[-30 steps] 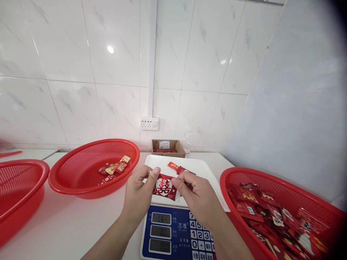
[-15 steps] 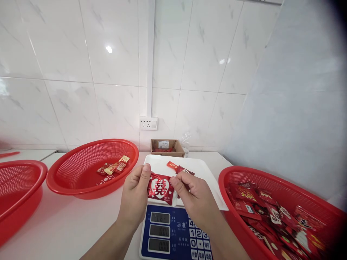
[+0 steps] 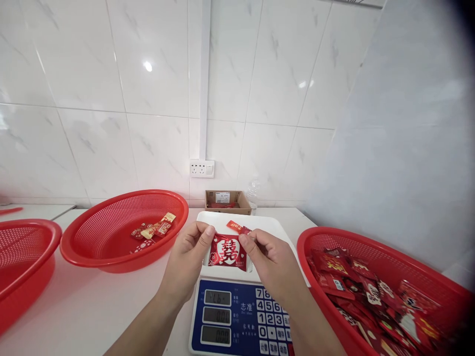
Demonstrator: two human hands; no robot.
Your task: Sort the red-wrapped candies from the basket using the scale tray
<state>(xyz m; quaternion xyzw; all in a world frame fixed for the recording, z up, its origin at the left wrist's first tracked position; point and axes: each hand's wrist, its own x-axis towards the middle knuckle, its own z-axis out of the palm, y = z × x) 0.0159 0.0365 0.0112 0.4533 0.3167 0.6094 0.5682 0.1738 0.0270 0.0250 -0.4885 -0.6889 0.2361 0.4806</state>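
A red snack packet (image 3: pixel 228 251) with a white heart and red double characters is held up over the near part of the scale's white pan (image 3: pixel 272 225). My left hand (image 3: pixel 191 252) pinches its upper left corner between thumb and fingers. At the upper right corner, my right hand (image 3: pixel 269 257) grips it the same way. Behind the packet, small red wrapped pieces (image 3: pixel 234 226) lie on the pan, partly hidden by my right hand. Below sits the scale's blue panel (image 3: pixel 243 316) with three displays and a keypad, some keys covered by my right forearm.
At right stands a red basket (image 3: pixel 309 242) heaped with red packets. A red mesh basket (image 3: pixel 92 227) at left holds a few packets, with another red basket (image 3: pixel 33 227) beyond it. A cardboard box (image 3: pixel 243 201) sits by the tiled wall, below a socket (image 3: pixel 202 168).
The packet has shifted slightly right and up, and now faces me more squarely. Both hands still hold its corners; my left hand has moved a little to the right.
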